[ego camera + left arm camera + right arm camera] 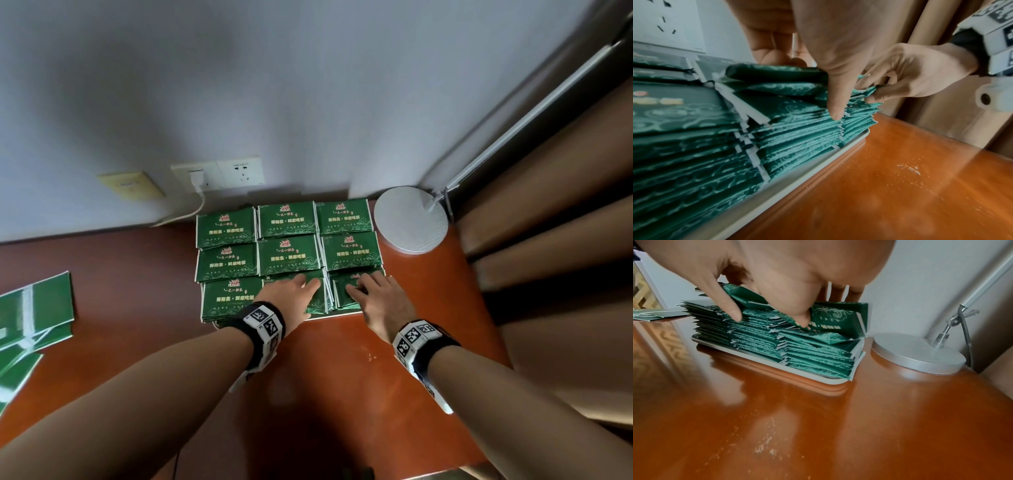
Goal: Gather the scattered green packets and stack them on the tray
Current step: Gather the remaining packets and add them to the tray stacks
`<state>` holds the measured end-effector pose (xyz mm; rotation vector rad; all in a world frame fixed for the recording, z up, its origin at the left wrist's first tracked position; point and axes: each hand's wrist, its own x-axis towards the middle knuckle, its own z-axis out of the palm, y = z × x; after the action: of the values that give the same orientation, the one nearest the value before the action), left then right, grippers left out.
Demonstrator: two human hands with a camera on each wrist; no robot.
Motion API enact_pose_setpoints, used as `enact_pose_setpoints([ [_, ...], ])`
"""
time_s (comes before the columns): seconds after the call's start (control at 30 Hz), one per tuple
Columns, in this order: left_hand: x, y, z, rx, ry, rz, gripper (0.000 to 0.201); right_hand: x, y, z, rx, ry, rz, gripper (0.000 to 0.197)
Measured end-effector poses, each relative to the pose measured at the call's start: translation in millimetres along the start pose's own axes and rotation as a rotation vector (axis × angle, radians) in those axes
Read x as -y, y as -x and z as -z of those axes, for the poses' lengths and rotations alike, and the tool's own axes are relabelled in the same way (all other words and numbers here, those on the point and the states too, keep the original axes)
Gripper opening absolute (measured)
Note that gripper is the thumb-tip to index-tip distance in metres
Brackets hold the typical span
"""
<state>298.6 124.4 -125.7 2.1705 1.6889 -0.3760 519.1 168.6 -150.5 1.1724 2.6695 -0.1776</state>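
Observation:
A white tray [337,313] at the back of the brown table holds green packets [291,257] in three rows of three stacks. My left hand [303,285] lies on the front middle stack, fingers stretched over the top packet [777,73] and thumb [835,112] against the stack's front edge. On the front right stack, my right hand [361,287] pinches crumpled top packets [830,316] between thumb and curled fingers. In the left wrist view the right hand [900,76] grips those packets by their edge. The tray's rim [797,177] [818,378] shows under the stacks.
More green packets [34,308] lie loose at the table's left edge. A round white lamp base [411,219] [918,353] stands just right of the tray, its arm rising by brown curtains [548,240]. Wall sockets [219,174] with a plugged cable sit behind.

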Motion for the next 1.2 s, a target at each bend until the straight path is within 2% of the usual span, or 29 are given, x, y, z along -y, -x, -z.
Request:
enact_pose_setpoints([
  [0.17, 2, -3, -2, -0.016, 0.023, 0.022, 0.055, -2, 0, -8, 0.025, -0.008, 0.029, 0.056],
  [0.47, 5, -3, 1, -0.014, 0.061, 0.045, 0.050, -6, -7, -10, -0.012, -0.017, 0.058, 0.049],
  [0.83, 2, -4, 0, -0.057, 0.035, 0.035, 0.060, 0, -3, -11, 0.002, -0.024, 0.083, 0.058],
  [0.97, 2, 4, 1, -0.072, 0.014, 0.041, 0.065, 4, 0, -10, -0.096, -0.067, 0.094, 0.052],
  [1.13, 13, 23, 6, -0.091, 0.040, 0.097, 0.067, 22, -11, 9, -0.368, -0.201, 0.205, 0.013],
  [1.2, 21, 36, 8, -0.092, 0.059, 0.138, 0.067, 39, -21, 23, -0.398, -0.229, 0.255, 0.012],
])
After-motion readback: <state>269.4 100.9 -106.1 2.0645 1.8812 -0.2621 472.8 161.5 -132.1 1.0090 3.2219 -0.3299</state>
